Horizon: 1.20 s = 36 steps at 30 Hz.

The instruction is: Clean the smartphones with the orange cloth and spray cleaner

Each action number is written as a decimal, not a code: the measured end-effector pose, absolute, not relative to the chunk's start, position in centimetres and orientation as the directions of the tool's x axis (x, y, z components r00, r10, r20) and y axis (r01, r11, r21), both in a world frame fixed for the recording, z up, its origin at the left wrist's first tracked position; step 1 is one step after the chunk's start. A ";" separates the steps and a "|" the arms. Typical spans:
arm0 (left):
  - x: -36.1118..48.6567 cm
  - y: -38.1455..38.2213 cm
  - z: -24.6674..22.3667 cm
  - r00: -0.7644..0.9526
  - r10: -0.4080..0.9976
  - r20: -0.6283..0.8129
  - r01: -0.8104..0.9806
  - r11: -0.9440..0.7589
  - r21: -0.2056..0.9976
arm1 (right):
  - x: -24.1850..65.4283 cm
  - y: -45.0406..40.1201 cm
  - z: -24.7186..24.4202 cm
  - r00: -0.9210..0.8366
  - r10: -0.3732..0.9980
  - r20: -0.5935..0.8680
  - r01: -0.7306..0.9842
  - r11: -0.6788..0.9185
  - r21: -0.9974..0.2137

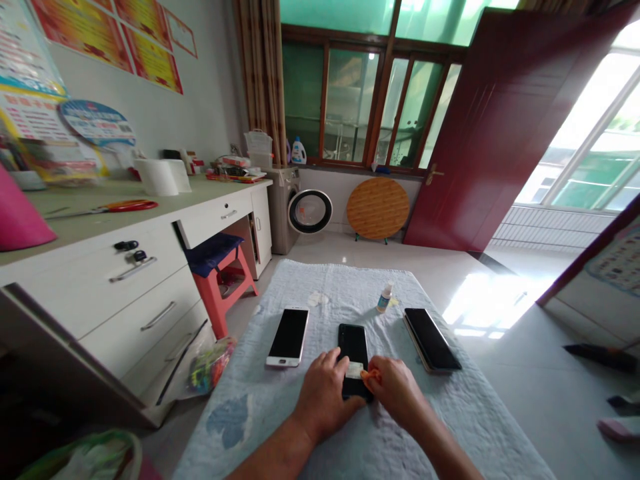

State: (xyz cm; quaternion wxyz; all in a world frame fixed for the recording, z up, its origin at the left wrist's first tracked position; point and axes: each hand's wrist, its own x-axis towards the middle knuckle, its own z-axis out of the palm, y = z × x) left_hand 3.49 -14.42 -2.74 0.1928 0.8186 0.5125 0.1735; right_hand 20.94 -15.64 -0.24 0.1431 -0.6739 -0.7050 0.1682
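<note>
A black smartphone [354, 341] lies on the cloth-covered table in front of me, with a pale patch [354, 371] on its lower half. My left hand [325, 395] grips its left side, fingers along the edge and thumb at the bottom. Pinched in my right hand [397, 388] is a small orange cloth [371, 380], pressed to the phone's right side by the patch. To the left lies a white-framed smartphone [289, 337] with a dark screen. Another dark phone [433, 340] rests at the right, its lighter edge showing. A small spray bottle [385, 299] stands upright behind them.
A pale blue patterned cloth [270, 420] covers the table. Left of it are a white desk [135, 287] with scissors [125, 206] and paper rolls [160, 177], and a pink stool [225, 280]. Farther back stand an open-doored washing machine [284, 210] and a round wooden tabletop [379, 208].
</note>
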 end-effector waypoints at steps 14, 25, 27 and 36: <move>3.3 -13.9 -2.8 0.458 0.883 0.099 0.734 -0.439 0.519 | 21.5 -10.5 -2.2 0.005 0.992 0.126 0.907 0.049 -0.418; 3.1 -13.9 -2.9 0.468 0.877 0.112 0.715 -0.450 0.535 | 20.9 -3.9 -1.6 -0.028 0.989 0.144 0.943 0.074 -0.325; 3.2 -13.9 -2.8 0.471 0.876 0.109 0.718 -0.452 0.529 | 20.2 -3.4 -1.7 -0.077 0.990 0.117 0.943 0.110 -0.313; 3.3 -14.1 -2.7 0.437 0.894 0.102 0.758 -0.427 0.493 | 17.0 -2.3 -2.1 -0.222 0.973 0.060 0.924 0.230 -0.305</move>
